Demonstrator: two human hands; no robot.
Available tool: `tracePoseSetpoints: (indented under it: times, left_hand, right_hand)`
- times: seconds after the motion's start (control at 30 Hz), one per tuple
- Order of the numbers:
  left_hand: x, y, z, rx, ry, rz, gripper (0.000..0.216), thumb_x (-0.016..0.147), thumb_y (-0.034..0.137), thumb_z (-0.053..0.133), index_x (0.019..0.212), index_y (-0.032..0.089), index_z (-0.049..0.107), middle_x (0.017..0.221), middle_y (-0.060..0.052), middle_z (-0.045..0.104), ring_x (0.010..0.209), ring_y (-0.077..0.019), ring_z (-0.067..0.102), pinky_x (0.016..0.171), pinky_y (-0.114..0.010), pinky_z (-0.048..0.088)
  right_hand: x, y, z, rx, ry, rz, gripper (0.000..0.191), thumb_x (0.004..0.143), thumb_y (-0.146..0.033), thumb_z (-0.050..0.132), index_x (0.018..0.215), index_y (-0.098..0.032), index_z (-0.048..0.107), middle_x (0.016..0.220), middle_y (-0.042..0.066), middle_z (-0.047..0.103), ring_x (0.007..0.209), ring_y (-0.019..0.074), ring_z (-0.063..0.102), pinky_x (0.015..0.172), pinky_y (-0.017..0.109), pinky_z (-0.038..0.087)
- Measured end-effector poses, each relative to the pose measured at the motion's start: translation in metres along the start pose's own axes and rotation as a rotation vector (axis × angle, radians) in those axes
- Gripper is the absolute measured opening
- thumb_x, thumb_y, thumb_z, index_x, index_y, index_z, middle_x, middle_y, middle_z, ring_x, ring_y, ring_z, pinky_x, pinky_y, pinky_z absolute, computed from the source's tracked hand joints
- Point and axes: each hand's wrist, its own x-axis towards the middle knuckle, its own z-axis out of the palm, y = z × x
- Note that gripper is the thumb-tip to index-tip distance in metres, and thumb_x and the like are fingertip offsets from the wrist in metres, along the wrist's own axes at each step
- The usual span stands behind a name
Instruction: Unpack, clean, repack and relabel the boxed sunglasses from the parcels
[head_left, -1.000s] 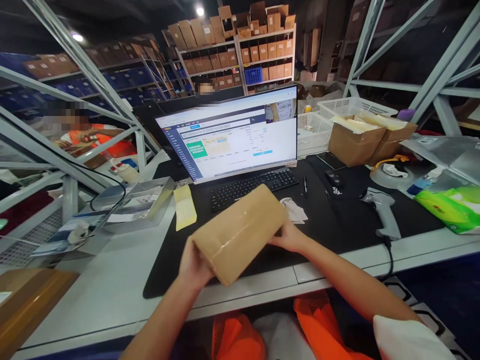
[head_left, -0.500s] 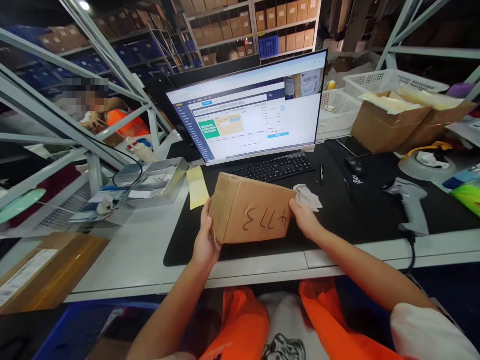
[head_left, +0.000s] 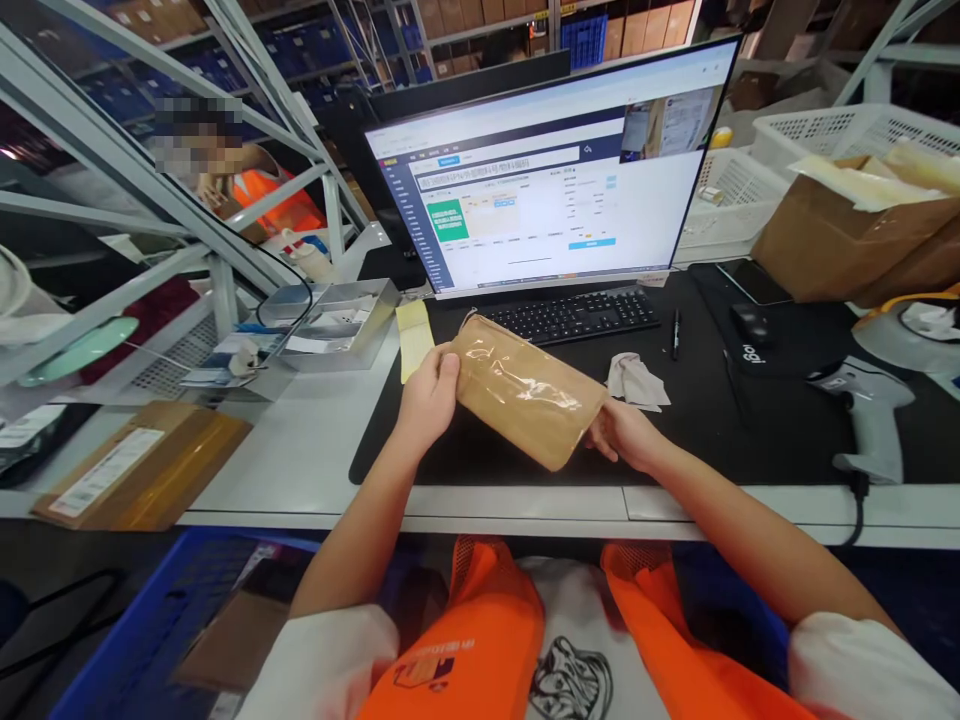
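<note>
Both my hands hold a brown taped cardboard box [head_left: 525,392] just above the black desk mat [head_left: 705,420], in front of the keyboard [head_left: 577,314]. My left hand [head_left: 429,394] grips the box's left end, thumb on top. At the lower right corner of the box, my right hand [head_left: 624,433] is closed on it. A shiny taped face of the box points up, tilted down to the right.
A monitor [head_left: 555,180] stands behind the keyboard. A barcode scanner [head_left: 862,410], mouse [head_left: 750,324], pen [head_left: 676,332] and crumpled cloth [head_left: 636,380] lie to the right. A labelled parcel [head_left: 142,478] and metal tray [head_left: 337,325] sit left. Another person in orange [head_left: 255,195] works behind the rack.
I turned the box: the side with handwritten numbers seen half a second ago has rotated away, and a taped face is now up. The camera has tipped lower and closer.
</note>
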Motion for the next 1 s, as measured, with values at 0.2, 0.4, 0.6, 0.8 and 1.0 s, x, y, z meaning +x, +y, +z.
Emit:
tracePoseSetpoints:
  times: [0.2, 0.4, 0.6, 0.8, 1.0]
  left_hand:
    - [0.013, -0.027, 0.024, 0.041, -0.119, -0.056, 0.051, 0.102, 0.052, 0.037, 0.118, 0.018, 0.071, 0.124, -0.015, 0.073, 0.119, -0.0326, 0.066, 0.105, -0.045, 0.048]
    - [0.034, -0.037, 0.048, -0.053, 0.046, 0.038, 0.048, 0.100, 0.049, 0.043, 0.114, 0.015, 0.072, 0.114, -0.014, 0.076, 0.107, -0.0273, 0.070, 0.097, -0.038, 0.052]
    - [0.028, -0.017, 0.053, 0.014, 0.119, 0.465, 0.038, 0.102, 0.039, 0.044, 0.111, 0.015, 0.071, 0.122, -0.014, 0.073, 0.125, -0.0280, 0.064, 0.111, -0.046, 0.047]
    - [-0.037, 0.012, 0.047, 0.141, -0.108, 0.790, 0.056, 0.095, 0.056, 0.058, 0.139, 0.020, 0.057, 0.147, -0.018, 0.057, 0.150, -0.0383, 0.039, 0.119, -0.059, 0.034]
    - [-0.019, -0.022, 0.043, 0.104, -0.018, 0.563, 0.078, 0.084, 0.073, 0.063, 0.144, 0.023, 0.054, 0.166, -0.019, 0.034, 0.159, -0.0429, 0.018, 0.124, -0.069, 0.015]
  right_hand:
    - [0.003, 0.000, -0.002, -0.191, -0.043, 0.094, 0.082, 0.095, -0.075, 0.025, 0.048, -0.017, 0.059, 0.044, 0.010, 0.054, 0.037, 0.0123, 0.045, 0.040, 0.025, 0.034]
    - [0.012, -0.001, -0.007, -0.346, -0.033, 0.095, 0.079, 0.095, -0.071, 0.030, 0.049, -0.016, 0.063, 0.050, 0.012, 0.061, 0.041, 0.0141, 0.051, 0.045, 0.027, 0.041]
    - [0.005, -0.039, -0.056, -0.617, 0.438, -0.159, 0.045, 0.088, -0.055, 0.062, 0.064, -0.018, 0.068, 0.060, 0.005, 0.065, 0.058, 0.0171, 0.059, 0.059, 0.029, 0.044]
    - [-0.036, -0.063, -0.113, -0.680, 1.026, -0.448, 0.033, 0.090, -0.045, 0.055, 0.082, -0.018, 0.072, 0.079, 0.007, 0.074, 0.083, 0.0227, 0.070, 0.080, 0.034, 0.051]
    - [-0.053, -0.015, -0.060, -0.830, 0.451, -0.362, 0.041, 0.088, -0.047, 0.062, 0.116, -0.019, 0.072, 0.122, 0.013, 0.073, 0.114, 0.0308, 0.068, 0.098, 0.048, 0.054]
